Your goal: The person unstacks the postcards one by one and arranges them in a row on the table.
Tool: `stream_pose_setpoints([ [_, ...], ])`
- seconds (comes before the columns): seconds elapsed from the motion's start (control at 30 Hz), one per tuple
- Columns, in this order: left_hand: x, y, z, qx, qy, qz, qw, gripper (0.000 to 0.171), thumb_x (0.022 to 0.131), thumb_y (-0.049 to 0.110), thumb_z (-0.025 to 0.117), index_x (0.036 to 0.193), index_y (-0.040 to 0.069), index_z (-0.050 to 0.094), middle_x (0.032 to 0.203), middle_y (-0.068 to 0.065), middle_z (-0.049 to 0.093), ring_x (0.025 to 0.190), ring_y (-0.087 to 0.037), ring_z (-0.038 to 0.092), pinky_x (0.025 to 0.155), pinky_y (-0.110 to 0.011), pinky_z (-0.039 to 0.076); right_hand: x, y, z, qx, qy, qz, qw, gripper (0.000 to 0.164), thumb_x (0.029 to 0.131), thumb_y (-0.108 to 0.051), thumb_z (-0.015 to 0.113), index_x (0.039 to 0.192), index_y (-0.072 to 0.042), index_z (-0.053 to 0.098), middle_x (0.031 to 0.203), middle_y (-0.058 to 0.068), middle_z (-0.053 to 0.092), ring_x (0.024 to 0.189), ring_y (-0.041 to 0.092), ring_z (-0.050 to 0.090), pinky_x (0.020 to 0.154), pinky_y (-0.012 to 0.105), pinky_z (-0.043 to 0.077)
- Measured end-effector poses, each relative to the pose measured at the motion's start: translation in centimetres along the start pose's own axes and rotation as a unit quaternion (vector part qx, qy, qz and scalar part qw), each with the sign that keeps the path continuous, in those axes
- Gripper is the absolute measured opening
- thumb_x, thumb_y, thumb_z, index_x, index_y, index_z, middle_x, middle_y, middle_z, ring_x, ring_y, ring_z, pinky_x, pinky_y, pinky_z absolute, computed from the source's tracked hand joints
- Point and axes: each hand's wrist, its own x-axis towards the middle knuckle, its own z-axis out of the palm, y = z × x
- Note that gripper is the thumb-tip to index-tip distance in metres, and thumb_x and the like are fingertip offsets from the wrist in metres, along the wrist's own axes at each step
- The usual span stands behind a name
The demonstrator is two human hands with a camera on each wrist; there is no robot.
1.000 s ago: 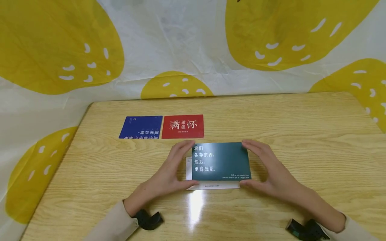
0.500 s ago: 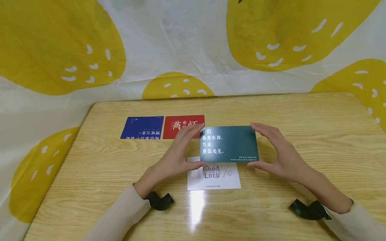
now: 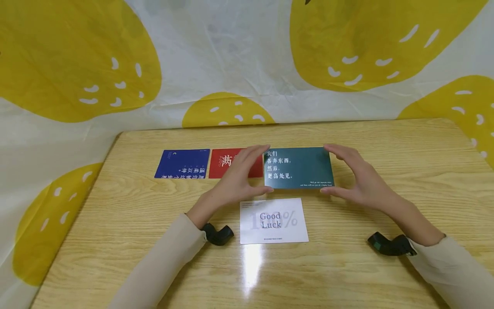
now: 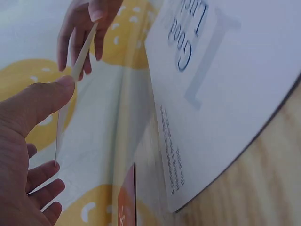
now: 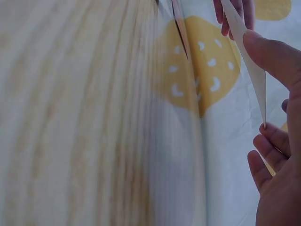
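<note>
A dark green card (image 3: 299, 168) with white lettering is held above the table between both hands. My left hand (image 3: 235, 180) pinches its left corners between thumb and fingers. On the other side, my right hand (image 3: 356, 180) grips the right corners the same way. The wrist views show the card (image 4: 66, 110) nearly edge-on, off the wooden surface. A white "Good Luck" card (image 3: 274, 221) lies flat on the table nearer to me. Left of the green card lies a red card (image 3: 220, 164), partly hidden by my left hand.
A blue card (image 3: 182, 163) lies beside the red one, at its left. All rest on a light wooden table (image 3: 405, 159). Behind it hangs a white cloth (image 3: 239, 51) with yellow printed shapes.
Both hands have carried the green card away from me and slightly right. The white card, mostly covered before, is now fully uncovered, while my left hand now overlaps the red card.
</note>
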Motion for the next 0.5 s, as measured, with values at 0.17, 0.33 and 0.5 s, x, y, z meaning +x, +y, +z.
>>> stream_pose_setpoints([
  [0.17,1.3,-0.7,-0.1,0.023,-0.019,-0.016,0.9994,0.096,0.070,0.035,0.085,0.148,0.012,0.034,0.144,-0.006,0.038,0.135,-0.021,0.026,0.110,-0.041,0.028,0.5,1.2,0.2,0.012,-0.014,0.038,0.999,0.102,0.062,-0.008,0.090,0.148,-0.012,0.035,0.145,0.011,0.038,0.126,0.033,0.038,0.098,0.049,0.039],
  [0.33,2.2,-1.4,0.2,0.040,-0.037,-0.035,0.9979,0.096,0.071,0.038,0.084,0.149,0.013,0.033,0.144,-0.003,0.039,0.136,-0.019,0.023,0.111,-0.040,0.025,1.0,2.3,0.4,0.015,-0.028,0.070,0.997,0.099,0.065,-0.013,0.089,0.148,-0.013,0.035,0.144,0.015,0.038,0.125,0.038,0.037,0.093,0.061,0.037],
  [0.5,2.7,-2.1,0.8,0.052,-0.046,-0.044,0.9966,0.095,0.072,0.040,0.083,0.148,0.012,0.034,0.144,-0.004,0.039,0.134,-0.020,0.025,0.111,-0.040,0.025,1.7,3.2,0.4,0.012,-0.046,0.091,0.995,0.096,0.067,-0.020,0.089,0.147,-0.013,0.037,0.141,0.016,0.039,0.126,0.039,0.035,0.095,0.062,0.035],
])
